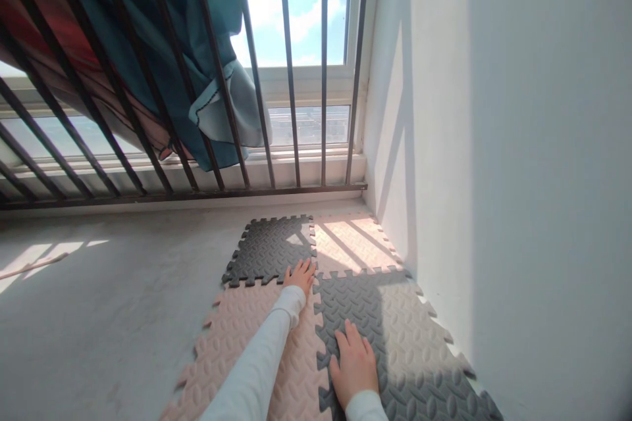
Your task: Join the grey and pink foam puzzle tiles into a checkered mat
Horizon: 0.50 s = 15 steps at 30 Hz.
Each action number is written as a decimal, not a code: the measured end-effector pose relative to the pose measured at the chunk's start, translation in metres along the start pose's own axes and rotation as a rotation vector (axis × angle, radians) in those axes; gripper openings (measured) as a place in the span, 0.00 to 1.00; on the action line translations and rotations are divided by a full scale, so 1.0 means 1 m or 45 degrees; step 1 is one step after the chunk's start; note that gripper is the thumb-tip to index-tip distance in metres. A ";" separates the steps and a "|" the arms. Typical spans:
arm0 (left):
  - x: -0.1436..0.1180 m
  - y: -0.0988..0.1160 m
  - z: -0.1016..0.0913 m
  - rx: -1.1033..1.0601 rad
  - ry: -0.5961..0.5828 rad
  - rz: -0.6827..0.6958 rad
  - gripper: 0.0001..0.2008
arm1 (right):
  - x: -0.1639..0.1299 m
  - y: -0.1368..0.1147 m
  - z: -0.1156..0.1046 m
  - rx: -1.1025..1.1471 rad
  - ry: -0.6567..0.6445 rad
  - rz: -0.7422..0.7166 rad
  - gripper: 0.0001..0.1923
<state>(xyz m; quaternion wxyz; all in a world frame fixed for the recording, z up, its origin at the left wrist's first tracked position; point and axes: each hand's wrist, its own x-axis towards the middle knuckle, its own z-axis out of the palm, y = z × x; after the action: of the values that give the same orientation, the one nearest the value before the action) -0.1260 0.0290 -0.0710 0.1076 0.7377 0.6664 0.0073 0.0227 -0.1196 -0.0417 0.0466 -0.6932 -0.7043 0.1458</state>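
Four puzzle-edged foam floor mats would be several; they lie in a checker pattern against the wall. My left hand point(300, 276) rests with fingers spread where the far dark grey foam mat point(271, 247) meets the near pink foam mat point(241, 335). My right hand point(354, 363) lies flat, fingers apart, on the near grey foam mat point(409, 355). Beyond it is the far pink foam mat point(353, 243), striped with sunlight and shadow. The toothed edges meet along the middle seam. Whether every tooth is fully pressed in, I cannot tell.
A white wall point(533, 210) runs along the right side. Dark metal railing bars point(323, 79) stand before the window, with blue and red cloth point(197, 66) hanging behind them. Bare concrete floor point(108, 316) lies to the left, with a thin stick-like object point(34, 266) on it.
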 end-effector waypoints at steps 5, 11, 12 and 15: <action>-0.004 0.004 -0.001 0.039 -0.026 0.004 0.24 | 0.001 0.004 0.002 0.009 -0.046 -0.024 0.27; -0.030 -0.001 0.000 0.088 -0.037 0.083 0.29 | 0.001 0.010 0.002 0.039 -0.072 -0.051 0.26; -0.036 -0.003 0.000 0.087 -0.029 0.076 0.29 | 0.001 0.010 0.001 0.036 -0.082 -0.053 0.26; -0.049 -0.009 -0.001 0.066 -0.027 0.083 0.29 | 0.000 0.009 0.000 0.019 -0.103 -0.064 0.27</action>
<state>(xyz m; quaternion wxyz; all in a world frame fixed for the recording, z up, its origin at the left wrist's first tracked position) -0.1407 -0.0183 -0.0654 0.0951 0.7616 0.6409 -0.0141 0.0315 -0.1196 -0.0446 0.0270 -0.6685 -0.7216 0.1778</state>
